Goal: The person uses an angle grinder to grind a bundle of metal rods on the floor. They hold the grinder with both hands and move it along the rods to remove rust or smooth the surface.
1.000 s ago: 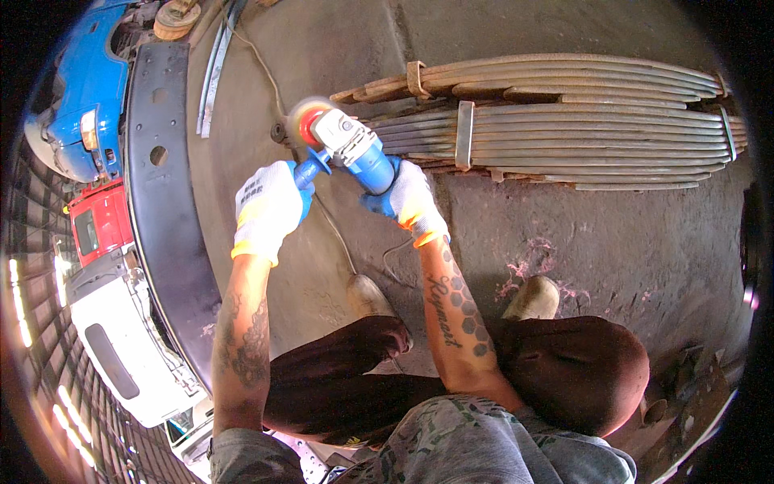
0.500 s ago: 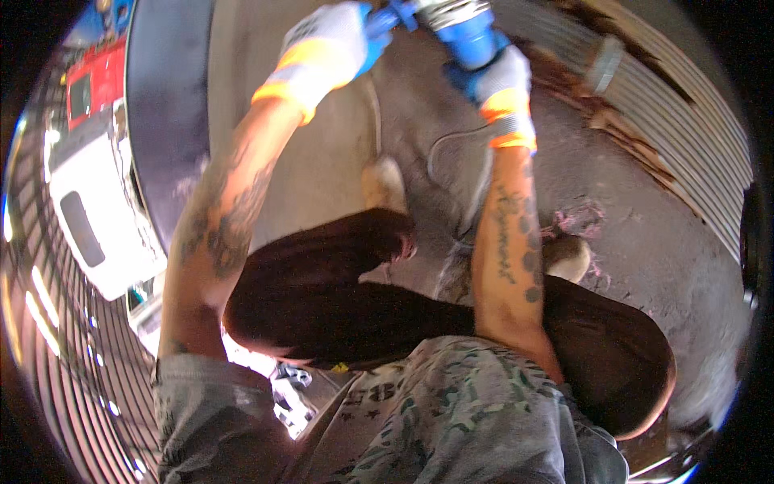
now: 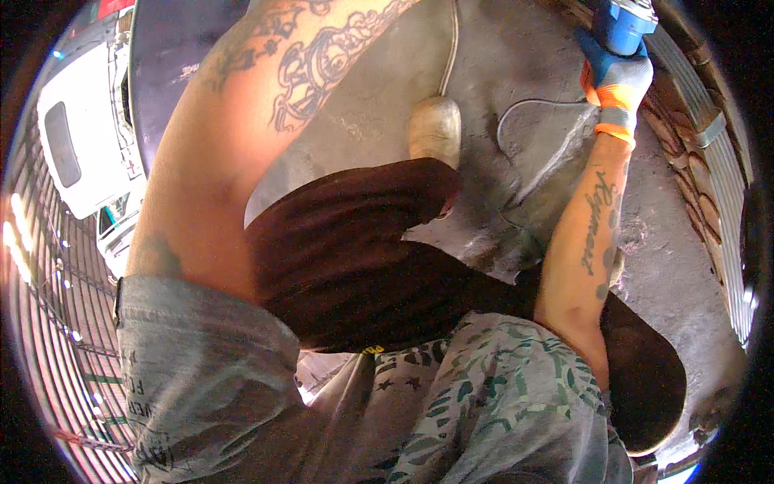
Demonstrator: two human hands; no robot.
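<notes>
My right hand [image 3: 617, 81], in a grey and blue work glove with an orange cuff, is closed around the blue body of an angle grinder [image 3: 619, 32] at the upper right. The grinder's silvery head is cut off by the top edge, so its disc is hidden. My left arm [image 3: 322, 56] reaches up and across to the right, and its hand lies beyond the top of the picture. A thin grey cord [image 3: 528, 102] loops over the ground below my right wrist.
A pale shoe [image 3: 435, 129] shows past my bent knee. To the left stand a dark panel [image 3: 165, 81] and a white vehicle [image 3: 81, 169]. Ridged metal sheeting [image 3: 709, 121] and rusty brown pieces [image 3: 685, 173] run along the right.
My right hand has carried the grinder up and to the right. My left hand, which was on the grinder's side handle, has passed out of the top of the picture. The view has shifted.
</notes>
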